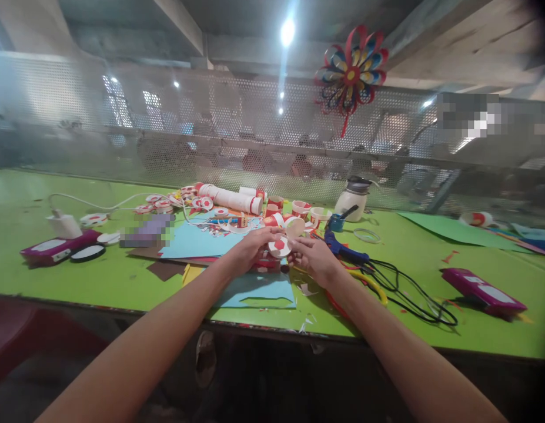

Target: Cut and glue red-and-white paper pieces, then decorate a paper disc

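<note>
Above the front middle of the green table, both my hands meet at a small white paper disc [280, 247] with a red shape in its centre. The fingers of my left hand [251, 249] close on its left edge. From the other side, my right hand [315, 258] pinches its right edge. A plain cream round piece [295, 227] shows just behind the disc; whether a hand touches it I cannot tell. Light blue paper [258, 289] lies under my hands. To the right of my right hand is a blue glue gun [347, 249] with a black cord.
White paper tubes [230, 198], cut rings [301, 207] and patterned discs [155, 202] are heaped at the back. A white jug [352, 200] and small blue jar [336, 222] stand behind the glue gun. Purple boxes [482, 291] lie at both sides. A paper flower [351, 75] hangs above the mesh.
</note>
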`<state>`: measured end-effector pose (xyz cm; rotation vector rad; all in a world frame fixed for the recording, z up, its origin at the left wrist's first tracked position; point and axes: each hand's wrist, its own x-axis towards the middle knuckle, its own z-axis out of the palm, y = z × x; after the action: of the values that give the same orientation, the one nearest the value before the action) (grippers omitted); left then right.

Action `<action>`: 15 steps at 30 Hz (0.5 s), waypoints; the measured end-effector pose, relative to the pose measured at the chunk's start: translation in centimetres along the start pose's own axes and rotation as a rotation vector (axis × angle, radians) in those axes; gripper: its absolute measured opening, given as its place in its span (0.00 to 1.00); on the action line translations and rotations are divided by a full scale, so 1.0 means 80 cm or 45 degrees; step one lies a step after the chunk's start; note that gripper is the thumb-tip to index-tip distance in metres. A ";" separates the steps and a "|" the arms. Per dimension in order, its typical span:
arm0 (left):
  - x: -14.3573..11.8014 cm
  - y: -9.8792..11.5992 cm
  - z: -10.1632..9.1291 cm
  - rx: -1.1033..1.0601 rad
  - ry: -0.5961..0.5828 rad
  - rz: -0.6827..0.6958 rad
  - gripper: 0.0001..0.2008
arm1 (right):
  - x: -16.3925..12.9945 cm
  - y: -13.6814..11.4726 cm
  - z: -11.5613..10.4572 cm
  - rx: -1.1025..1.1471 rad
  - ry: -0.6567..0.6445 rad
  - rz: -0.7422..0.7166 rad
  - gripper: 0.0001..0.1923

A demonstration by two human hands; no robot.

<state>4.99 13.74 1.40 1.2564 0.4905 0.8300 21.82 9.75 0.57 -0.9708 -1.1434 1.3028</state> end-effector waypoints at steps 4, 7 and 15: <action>0.000 0.000 -0.004 0.143 -0.120 0.114 0.30 | -0.001 -0.004 -0.003 0.046 -0.013 0.005 0.15; -0.001 0.001 0.000 0.445 -0.064 0.219 0.32 | -0.001 -0.005 -0.004 0.038 -0.018 0.000 0.17; -0.001 0.007 0.004 0.827 0.071 0.415 0.27 | -0.004 -0.005 0.003 -0.687 0.200 -0.376 0.24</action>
<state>5.06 13.53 2.05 1.9515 0.6383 1.0215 21.72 9.35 1.01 -1.2101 -1.4850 0.6771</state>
